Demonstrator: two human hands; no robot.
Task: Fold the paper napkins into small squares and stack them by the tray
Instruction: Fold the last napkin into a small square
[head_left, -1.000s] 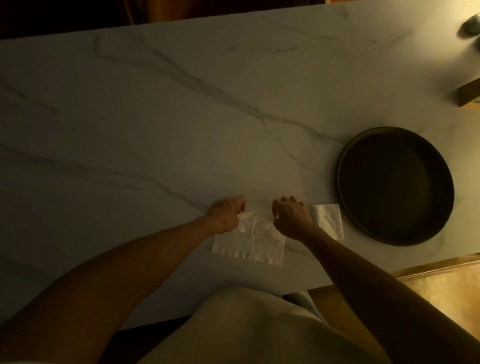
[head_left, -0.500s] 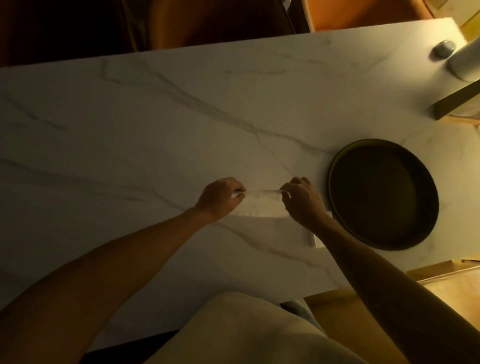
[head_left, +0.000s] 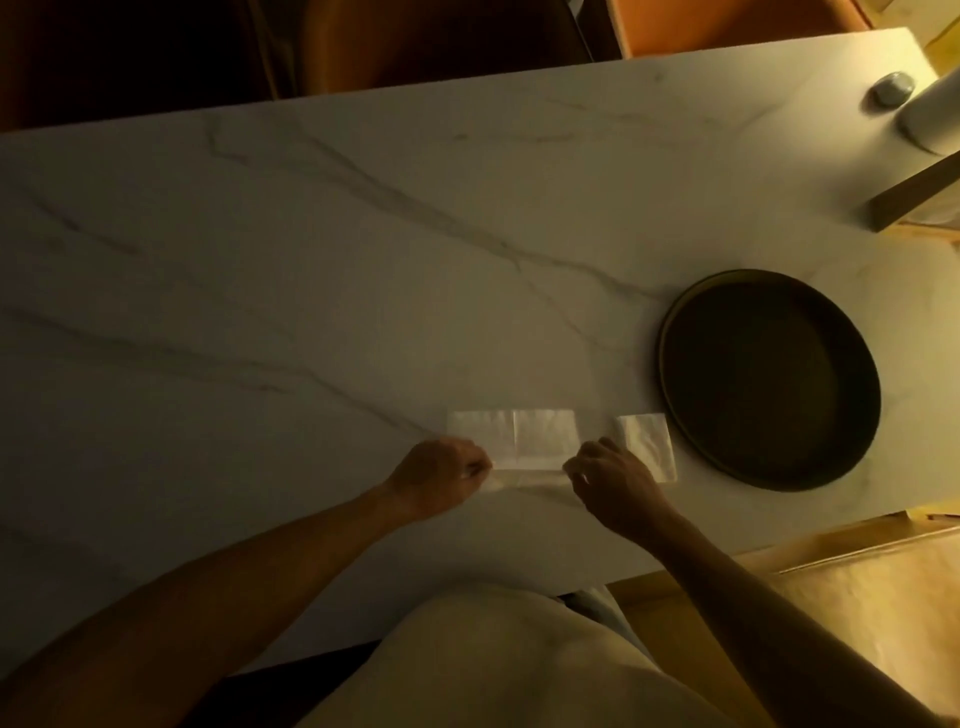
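Note:
A white paper napkin (head_left: 519, 439) lies flat on the marble table as a wide rectangle with a crease down its middle. My left hand (head_left: 441, 480) pinches its near left corner and my right hand (head_left: 613, 480) pinches its near right corner, both with curled fingers. A small folded napkin square (head_left: 649, 441) lies just right of my right hand, next to the left rim of the dark round tray (head_left: 675, 322). The near edge of the napkin is partly hidden by my hands.
The marble table (head_left: 311, 312) stretches far to the left and back. At the far right corner stand a small grey knob-like object (head_left: 892, 89), a white cylinder (head_left: 935, 114) and a dark box edge (head_left: 914, 200). Chair backs line the far edge.
The napkin's far edge was lifted by both hands and brought toward me; it now lies folded in half, and my hands sit at its near corners. The view shifted slightly.

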